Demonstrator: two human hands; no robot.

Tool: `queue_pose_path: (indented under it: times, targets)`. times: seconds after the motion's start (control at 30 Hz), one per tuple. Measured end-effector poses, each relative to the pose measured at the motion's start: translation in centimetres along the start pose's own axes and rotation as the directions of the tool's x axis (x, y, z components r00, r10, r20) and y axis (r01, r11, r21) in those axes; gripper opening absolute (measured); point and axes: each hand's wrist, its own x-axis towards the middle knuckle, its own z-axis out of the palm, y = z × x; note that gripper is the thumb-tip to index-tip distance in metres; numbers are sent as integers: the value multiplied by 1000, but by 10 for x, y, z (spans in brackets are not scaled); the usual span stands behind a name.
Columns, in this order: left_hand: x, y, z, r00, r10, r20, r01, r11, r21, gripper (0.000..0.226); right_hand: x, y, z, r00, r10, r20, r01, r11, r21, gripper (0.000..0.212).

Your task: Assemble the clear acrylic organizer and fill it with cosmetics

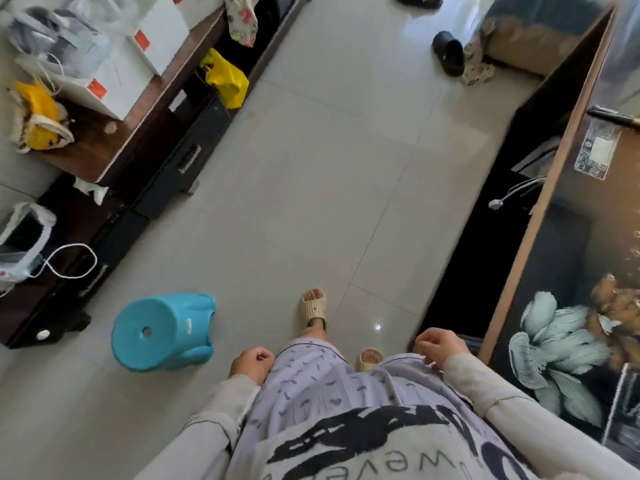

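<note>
I am standing on a tiled floor and looking down at my own body. My left hand (250, 363) hangs by my left hip with fingers loosely curled, holding nothing. My right hand (439, 344) hangs by my right hip, also loosely curled and empty. No clear acrylic organizer and no cosmetics can be made out in this view. White boxes (152, 39) with orange labels and plastic-wrapped items (52, 36) lie on a dark wooden table (114, 143) at the far left.
A turquoise plastic stool (162, 332) stands on the floor left of my feet. Dark drawers (187, 157) sit under the table. A glossy dark table with a flower print (561, 341) runs along the right. A black slipper (448, 57) lies far ahead. Yellow bags (225, 77) sit at left.
</note>
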Motion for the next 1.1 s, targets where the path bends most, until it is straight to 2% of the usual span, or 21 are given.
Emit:
queue_pose_path:
  times: [0.07, 0.2, 0.3, 0.4, 0.53, 0.77, 1.0, 1.1]
  targets:
    - [20, 27, -28, 998, 50, 25, -52, 996, 76, 15, 5, -7, 0, 998, 64, -21, -62, 995, 80, 20]
    - [52, 86, -66, 987, 127, 93, -142, 974, 178, 34, 6, -17, 2, 984, 154, -87, -138, 977, 165, 17]
    - [74, 136, -86, 974, 184, 133, -214, 940, 265, 36, 5, -25, 0, 969, 219, -111, -188, 952, 240, 13]
    - [94, 187, -101, 963, 243, 115, -265, 931, 249, 36, 11, -37, -5, 952, 282, -123, -231, 920, 317, 10]
    - [111, 246, -103, 949, 278, 151, -309, 917, 254, 34, 36, -54, -25, 940, 330, -87, -282, 895, 347, 18]
    - [126, 319, -88, 963, 215, 163, -256, 918, 302, 33, 106, -101, -122, 950, 291, -114, -203, 851, 484, 12]
    - [126, 390, -77, 968, 169, 188, -232, 892, 389, 34, 143, -134, -219, 962, 224, -155, -116, 852, 510, 12]
    - [135, 430, -76, 963, 204, 177, -260, 882, 393, 21, 153, -143, -245, 962, 223, -157, -106, 837, 537, 12]
